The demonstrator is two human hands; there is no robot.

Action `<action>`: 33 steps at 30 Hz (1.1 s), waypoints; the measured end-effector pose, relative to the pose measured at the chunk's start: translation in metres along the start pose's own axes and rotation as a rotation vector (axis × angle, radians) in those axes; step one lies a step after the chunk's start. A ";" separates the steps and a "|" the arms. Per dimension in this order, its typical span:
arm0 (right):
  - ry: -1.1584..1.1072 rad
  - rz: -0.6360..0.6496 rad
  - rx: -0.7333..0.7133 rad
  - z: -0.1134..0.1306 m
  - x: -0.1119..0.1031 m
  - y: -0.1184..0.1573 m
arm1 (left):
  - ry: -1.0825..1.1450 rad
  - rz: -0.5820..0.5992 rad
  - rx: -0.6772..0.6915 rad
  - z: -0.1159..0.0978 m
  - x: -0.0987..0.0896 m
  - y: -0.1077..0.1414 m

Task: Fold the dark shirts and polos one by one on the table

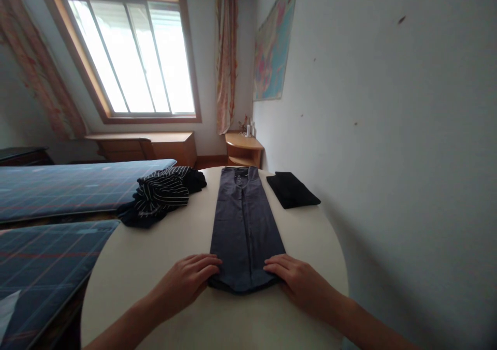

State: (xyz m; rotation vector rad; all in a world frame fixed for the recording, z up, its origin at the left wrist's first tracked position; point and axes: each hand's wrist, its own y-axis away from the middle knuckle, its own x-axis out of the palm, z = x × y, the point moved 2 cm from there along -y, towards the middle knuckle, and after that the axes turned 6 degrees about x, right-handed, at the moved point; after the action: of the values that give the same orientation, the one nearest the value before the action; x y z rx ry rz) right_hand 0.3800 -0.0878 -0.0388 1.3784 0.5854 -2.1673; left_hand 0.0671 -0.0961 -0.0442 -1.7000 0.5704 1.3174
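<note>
A dark blue-grey garment (244, 225) lies lengthwise on the round cream table (174, 251), its sides folded in to meet along a middle line. At its near left corner rests my left hand (194, 273), with the fingertips on the cloth and the thumb hidden. My right hand (291, 273) touches the near right corner, fingers together on top and the thumb out of sight. Whether cloth is pinched under the fingers is hard to see. Beyond the right hand sits a black folded cloth (293, 189). Left of the garment is a crumpled black-and-white striped pile (163, 192).
Two blue plaid mattresses (77, 189) flank the table on the left, and a white wall (388, 158) rises close on the right. At the back stand a wooden desk (171, 143) and a corner shelf (244, 142), below a bright window (132, 55).
</note>
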 end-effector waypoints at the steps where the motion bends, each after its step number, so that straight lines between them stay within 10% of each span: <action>1: 0.001 0.019 -0.027 -0.001 -0.001 0.001 | 0.023 -0.003 0.017 0.000 -0.001 0.000; 11: -0.018 0.168 -0.116 0.019 -0.047 0.004 | 0.195 -0.042 -0.119 -0.002 -0.021 -0.008; 18: 0.123 -0.257 -0.002 -0.009 -0.083 -0.059 | 0.130 -0.224 -0.573 0.055 -0.029 -0.052; 25: 0.238 -0.273 0.113 -0.056 -0.049 -0.127 | 0.029 -0.066 -0.740 0.098 0.010 -0.085; 33: 0.067 -0.183 0.066 -0.084 -0.015 -0.132 | 0.013 -0.070 -0.605 0.101 0.046 -0.073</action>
State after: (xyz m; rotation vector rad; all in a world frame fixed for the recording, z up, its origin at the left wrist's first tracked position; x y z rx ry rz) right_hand 0.3629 0.0684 -0.0464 1.4885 0.6954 -2.3097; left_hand 0.0861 0.0335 -0.0648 -2.1868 0.1103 1.5238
